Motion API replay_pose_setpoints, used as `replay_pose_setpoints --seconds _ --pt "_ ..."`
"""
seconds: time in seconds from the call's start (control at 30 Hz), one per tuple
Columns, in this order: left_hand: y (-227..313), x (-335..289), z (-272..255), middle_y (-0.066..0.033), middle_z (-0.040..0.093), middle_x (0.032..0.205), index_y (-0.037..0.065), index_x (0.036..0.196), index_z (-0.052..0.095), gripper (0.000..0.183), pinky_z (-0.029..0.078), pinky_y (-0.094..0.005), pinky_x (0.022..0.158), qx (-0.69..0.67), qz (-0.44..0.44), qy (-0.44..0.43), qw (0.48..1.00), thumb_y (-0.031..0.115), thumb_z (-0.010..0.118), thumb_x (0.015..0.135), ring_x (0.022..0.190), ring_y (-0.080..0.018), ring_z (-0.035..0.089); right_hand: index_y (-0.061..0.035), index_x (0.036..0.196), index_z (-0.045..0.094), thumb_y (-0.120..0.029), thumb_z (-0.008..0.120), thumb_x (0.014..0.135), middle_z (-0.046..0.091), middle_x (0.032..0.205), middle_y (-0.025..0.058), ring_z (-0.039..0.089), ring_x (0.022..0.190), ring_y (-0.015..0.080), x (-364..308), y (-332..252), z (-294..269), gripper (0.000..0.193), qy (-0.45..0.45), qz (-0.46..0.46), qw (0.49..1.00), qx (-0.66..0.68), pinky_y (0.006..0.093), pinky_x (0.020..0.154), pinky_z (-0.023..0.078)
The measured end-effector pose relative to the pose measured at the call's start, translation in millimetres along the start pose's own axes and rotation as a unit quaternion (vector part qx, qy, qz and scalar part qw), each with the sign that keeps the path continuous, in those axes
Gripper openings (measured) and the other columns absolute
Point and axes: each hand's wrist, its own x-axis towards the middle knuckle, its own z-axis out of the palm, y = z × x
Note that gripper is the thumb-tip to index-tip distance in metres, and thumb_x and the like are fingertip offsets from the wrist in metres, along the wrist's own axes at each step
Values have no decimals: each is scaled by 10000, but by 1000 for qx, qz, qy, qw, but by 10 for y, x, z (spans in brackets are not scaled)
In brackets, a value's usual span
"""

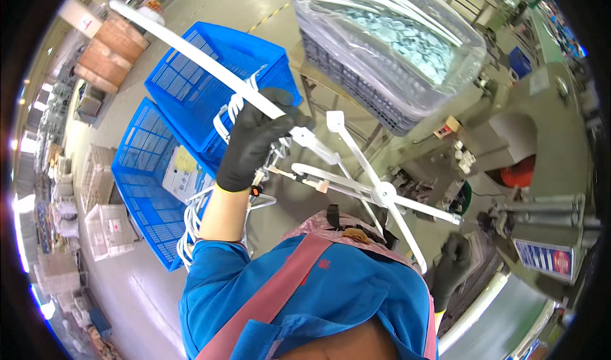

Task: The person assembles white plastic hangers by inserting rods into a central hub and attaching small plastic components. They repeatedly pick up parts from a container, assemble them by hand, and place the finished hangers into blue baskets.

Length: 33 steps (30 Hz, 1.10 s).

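Workshop floor [130, 290], blue crates [143, 201] at left, machine [550, 150] at right. Left hand [258, 137], black glove: fingers wrapped round white bar [191, 53] near its lower end. Bar's long axis slants upper left to lower right, lower end toward the white frame [360, 159]. Frame sits in front of the torso, between hands, right of and below left fingers. Right hand [453, 261] is nearer the frame's lower-right ends, apparently apart; fingers curled, can't tell if holding anything.
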Motion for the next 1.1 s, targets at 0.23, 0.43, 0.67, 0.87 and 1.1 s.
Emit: replay_pose_setpoints --seconds 0.23,0.43,0.67,0.87,1.1 --pt "-518 -263 1294 -61 631 841 21 923 602 178 508 -253 655 -14 -111 -149 982 158 687 848 746 -129 620 0 1257 494 -253 704 783 593 1072 206 594 944 394 321 -1135 503 576 -142 -308 940 -29 455 781 486" --pt "-715 -156 1509 -81 653 942 -9 1146 544 262 478 -240 682 -52 -110 -143 982 132 552 925 777 -125 602 -28 1139 594 -198 596 891 630 777 161 626 693 279 286 -659 138 300 -308 -4 943 126 394 619 481" --pt "-844 -193 1792 -117 650 1017 -14 1205 496 304 503 -279 753 -32 -94 -105 989 81 547 921 913 -195 641 -31 1114 593 -215 629 869 636 777 113 620 697 243 163 -385 -23 308 -183 -98 977 45 368 613 478" --pt "-857 -91 1666 -96 621 979 -24 1132 544 321 468 -297 803 91 1 -96 991 159 625 880 904 -165 589 -46 1091 599 -215 647 840 647 790 165 633 719 346 84 -149 -86 306 -120 -127 983 -48 436 611 485" --pt "-1963 485 54 -207 587 1124 14 1166 514 466 477 -444 874 253 -17 260 932 421 519 938 988 -336 584 -58 940 655 -166 662 811 646 734 162 644 629 309 -173 196 -678 169 -141 -55 987 -57 367 561 487"
